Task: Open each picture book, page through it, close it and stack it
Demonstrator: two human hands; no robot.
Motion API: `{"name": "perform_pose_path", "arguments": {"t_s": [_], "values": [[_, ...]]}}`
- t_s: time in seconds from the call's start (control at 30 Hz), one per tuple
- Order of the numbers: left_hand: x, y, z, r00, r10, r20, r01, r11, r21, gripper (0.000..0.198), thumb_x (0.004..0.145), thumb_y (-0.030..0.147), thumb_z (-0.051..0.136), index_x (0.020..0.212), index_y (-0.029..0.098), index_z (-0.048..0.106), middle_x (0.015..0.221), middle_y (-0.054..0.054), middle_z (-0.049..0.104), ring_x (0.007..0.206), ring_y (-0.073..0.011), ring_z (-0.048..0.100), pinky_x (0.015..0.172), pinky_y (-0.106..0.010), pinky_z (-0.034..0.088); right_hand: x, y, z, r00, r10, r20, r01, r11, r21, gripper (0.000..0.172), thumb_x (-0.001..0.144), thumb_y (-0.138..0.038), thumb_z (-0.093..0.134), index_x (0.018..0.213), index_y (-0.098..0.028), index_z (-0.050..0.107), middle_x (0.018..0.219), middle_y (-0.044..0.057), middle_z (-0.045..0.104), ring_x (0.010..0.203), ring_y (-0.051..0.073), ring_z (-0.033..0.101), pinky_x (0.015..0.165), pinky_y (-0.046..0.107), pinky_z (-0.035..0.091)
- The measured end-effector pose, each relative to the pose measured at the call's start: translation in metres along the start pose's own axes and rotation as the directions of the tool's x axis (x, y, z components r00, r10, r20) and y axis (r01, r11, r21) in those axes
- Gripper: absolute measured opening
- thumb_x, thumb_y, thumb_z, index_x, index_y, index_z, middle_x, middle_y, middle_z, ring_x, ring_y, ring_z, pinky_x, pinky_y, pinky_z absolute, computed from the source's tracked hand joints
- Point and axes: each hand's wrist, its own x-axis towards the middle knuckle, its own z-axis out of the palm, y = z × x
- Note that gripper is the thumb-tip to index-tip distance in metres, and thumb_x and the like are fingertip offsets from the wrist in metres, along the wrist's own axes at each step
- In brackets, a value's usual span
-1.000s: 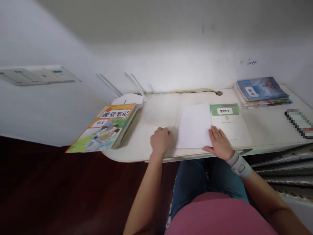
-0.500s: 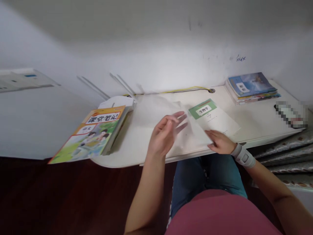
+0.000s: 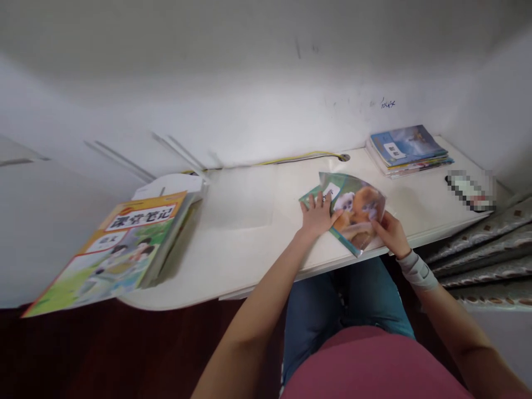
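A biology textbook (image 3: 357, 202) with a green edge and an animal picture lies slanted near the front of the white desk, its picture cover bent up. My left hand (image 3: 316, 216) rests on its left part with the fingers spread, partly hiding the white title label. At the book's right side, my right hand (image 3: 390, 233) pinches the edge of the bent cover between thumb and fingers. To the left of my left hand, a clear plastic sheet (image 3: 245, 202) lies flat on the desk, only faintly visible.
A pile of books with an orange notebook (image 3: 120, 238) on top overhangs the desk's left end, beside a white router (image 3: 170, 183). At the back right is a stack of books (image 3: 409, 147), with a pixelated phone-like object (image 3: 469, 191) nearby. Patterned folded fabric (image 3: 490, 244) borders the right side.
The clear sheet that was raised in my hands now lies on the desk. My left hand has come down onto the book, and my right hand has taken hold of its cover, which is bent up.
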Motion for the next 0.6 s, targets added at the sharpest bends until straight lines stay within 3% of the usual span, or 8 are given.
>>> {"name": "perform_pose_path", "arguments": {"t_s": [0.1, 0.2, 0.33, 0.4, 0.5, 0.6], "values": [[0.007, -0.004, -0.004, 1.000, -0.014, 0.005, 0.014, 0.999, 0.035, 0.078, 0.089, 0.065, 0.025, 0.150, 0.018, 0.021, 0.157, -0.015, 0.017, 0.143, -0.0403, 0.011, 0.109, -0.064, 0.014, 0.004, 0.013, -0.009, 0.995, -0.025, -0.096, 0.006, 0.981, -0.192, 0.041, 0.084, -0.053, 0.049, 0.094, -0.016, 0.064, 0.082, 0.010, 0.069, 0.078, 0.025, 0.065, 0.072, 0.036, 0.051], [0.019, -0.013, -0.011, 0.992, -0.085, -0.096, 0.086, 0.996, 0.002, 0.079, 0.089, 0.063, 0.027, 0.149, 0.012, 0.023, 0.155, -0.020, 0.021, 0.142, -0.0384, 0.019, 0.109, -0.060, 0.020, 0.009, 0.023, -0.015, 0.990, -0.033, -0.139, 0.000, 0.972, -0.236, 0.042, 0.086, -0.052, 0.045, 0.099, -0.017, 0.063, 0.090, 0.013, 0.069, 0.086, 0.027, 0.064, 0.075, 0.039, 0.050], [0.034, -0.029, -0.022, 0.976, -0.181, -0.123, 0.161, 0.974, -0.159, 0.071, 0.090, 0.054, 0.036, 0.144, 0.010, 0.029, 0.133, -0.021, 0.054, 0.122, -0.0311, 0.051, 0.096, -0.042, 0.041, 0.018, 0.036, -0.022, 0.978, -0.092, -0.189, 0.045, 0.970, -0.239, 0.047, 0.088, -0.048, 0.043, 0.119, -0.016, 0.056, 0.109, 0.017, 0.065, 0.099, 0.028, 0.060, 0.084, 0.044, 0.047], [0.034, -0.040, -0.026, 0.975, -0.204, -0.083, 0.183, 0.960, -0.213, 0.061, 0.089, 0.052, 0.038, 0.136, 0.013, 0.041, 0.114, -0.016, 0.066, 0.107, -0.0282, 0.060, 0.086, -0.036, 0.045, 0.026, 0.043, -0.026, 0.981, -0.080, -0.175, 0.036, 0.970, -0.241, 0.046, 0.088, -0.045, 0.043, 0.122, -0.017, 0.055, 0.108, 0.015, 0.065, 0.097, 0.028, 0.060, 0.083, 0.043, 0.047], [0.029, -0.058, -0.029, 0.976, -0.209, -0.058, 0.188, 0.949, -0.253, 0.048, 0.089, 0.052, 0.036, 0.109, 0.017, 0.061, 0.098, -0.012, 0.070, 0.093, -0.0257, 0.063, 0.077, -0.031, 0.044, 0.043, 0.051, -0.031, 0.995, 0.010, -0.096, -0.032, 0.973, -0.229, 0.038, 0.086, -0.043, 0.046, 0.110, -0.017, 0.060, 0.093, 0.011, 0.069, 0.084, 0.024, 0.062, 0.074, 0.037, 0.049], [0.021, -0.074, -0.026, 0.987, -0.149, -0.066, 0.112, 0.914, -0.390, 0.045, 0.086, 0.053, 0.037, 0.090, 0.018, 0.065, 0.086, -0.008, 0.070, 0.081, -0.0211, 0.061, 0.068, -0.027, 0.041, 0.065, 0.053, -0.035, 0.998, 0.051, 0.021, -0.046, 0.980, -0.195, 0.033, 0.083, -0.043, 0.051, 0.092, -0.015, 0.064, 0.081, 0.009, 0.070, 0.075, 0.022, 0.061, 0.068, 0.033, 0.047]]}}
